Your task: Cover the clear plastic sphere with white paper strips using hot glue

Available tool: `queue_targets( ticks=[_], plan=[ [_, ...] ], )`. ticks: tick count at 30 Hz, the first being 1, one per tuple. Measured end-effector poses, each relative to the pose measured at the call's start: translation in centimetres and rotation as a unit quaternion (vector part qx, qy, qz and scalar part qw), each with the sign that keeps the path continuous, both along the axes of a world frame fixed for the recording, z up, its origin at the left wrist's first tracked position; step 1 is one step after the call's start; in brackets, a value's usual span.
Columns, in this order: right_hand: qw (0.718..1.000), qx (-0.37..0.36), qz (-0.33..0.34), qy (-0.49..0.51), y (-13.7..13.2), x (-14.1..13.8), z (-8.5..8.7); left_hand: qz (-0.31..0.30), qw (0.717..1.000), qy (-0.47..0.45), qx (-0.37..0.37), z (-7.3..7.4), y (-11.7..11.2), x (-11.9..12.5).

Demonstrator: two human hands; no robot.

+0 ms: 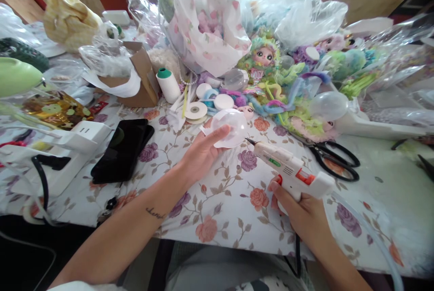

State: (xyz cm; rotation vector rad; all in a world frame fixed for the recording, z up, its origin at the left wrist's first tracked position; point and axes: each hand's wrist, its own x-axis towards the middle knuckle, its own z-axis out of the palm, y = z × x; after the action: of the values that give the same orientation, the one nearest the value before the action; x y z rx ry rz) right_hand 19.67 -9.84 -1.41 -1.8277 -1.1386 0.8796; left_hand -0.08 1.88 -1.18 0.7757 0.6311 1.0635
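Left hand (206, 150): clamps thumb and fingers on a clear domed plastic shell (238, 122), held up over the table.
Right hand (300, 209): wraps fingers around the grip of a white plastic glue gun (288, 171) with red trigger.
Dark pointed nozzle (251, 141): aims at the shell's right edge, just beside it; cannot tell if touching.
Beyond the shell: flat white ribbon spool (190, 118), white thread cone with green top (169, 87), green-haired doll (263, 55).
Right of the gun: black-handled scissors (349, 175).
Far left: black phone (118, 153), on white floral tablecloth (224, 212).
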Motion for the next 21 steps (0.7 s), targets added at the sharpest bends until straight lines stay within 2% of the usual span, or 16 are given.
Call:
queue_targets(
  ticks=[3, 9, 13, 18, 21],
  plan=[
    [1.000, -0.005, 0.007, 0.004, 0.1, 0.4, -0.3, -0.003, 1.000, -0.004, 0.006, 0.0, 0.0, 0.0],
    [0.997, -0.025, 0.066, -0.007, 0.2, 1.5, -0.9, 0.001, 1.000, -0.007, 0.005, 0.1, 0.0, 0.0],
    [0.997, -0.042, 0.060, -0.003, 0.1, 1.4, -1.0, 0.004, 1.000, -0.009, 0.002, 0.1, 0.0, 0.0],
    [0.999, -0.038, 0.010, -0.015, -0.3, 0.6, -0.6, 0.012, 1.000, -0.009, -0.012, 0.2, 0.0, 0.0],
    [0.998, -0.052, 0.014, -0.014, -0.3, 0.7, -0.7, 0.018, 1.000, -0.008, -0.018, 0.2, 0.0, 0.1]
  ],
)
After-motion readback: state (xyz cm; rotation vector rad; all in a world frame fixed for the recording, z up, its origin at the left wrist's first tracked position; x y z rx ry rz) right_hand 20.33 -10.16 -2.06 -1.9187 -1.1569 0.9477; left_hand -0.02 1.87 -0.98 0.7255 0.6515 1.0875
